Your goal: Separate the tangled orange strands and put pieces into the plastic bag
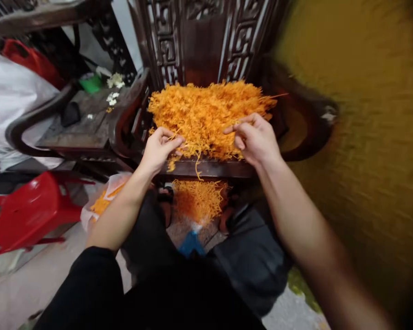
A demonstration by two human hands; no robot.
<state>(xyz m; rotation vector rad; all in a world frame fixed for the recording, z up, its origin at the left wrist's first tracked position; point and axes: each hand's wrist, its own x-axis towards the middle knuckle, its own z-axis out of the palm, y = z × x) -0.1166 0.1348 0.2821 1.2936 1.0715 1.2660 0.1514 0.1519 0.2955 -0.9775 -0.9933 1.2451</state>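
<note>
A large heap of fluffy orange sprigs [206, 110] lies on the seat of a dark carved wooden chair [206, 50]. My left hand [163, 145] is at the heap's near left edge, thumb and fingers closed in a pinch on a thin orange sprig [175, 134]. Over the right part of the heap is my right hand [256, 137], its index finger stretched toward the left and its thumb apart below, with nothing visible between them. A loose strand [198, 166] hangs over the front edge of the seat.
More orange strands [198, 199] sit below the seat between my legs, near a blue item [192, 244]. At left are a red plastic chair [30, 213], a bag with orange pieces [106, 197] and a second wooden chair [79, 123] bearing a green roll [90, 82]. A yellow wall [358, 91] rises at right.
</note>
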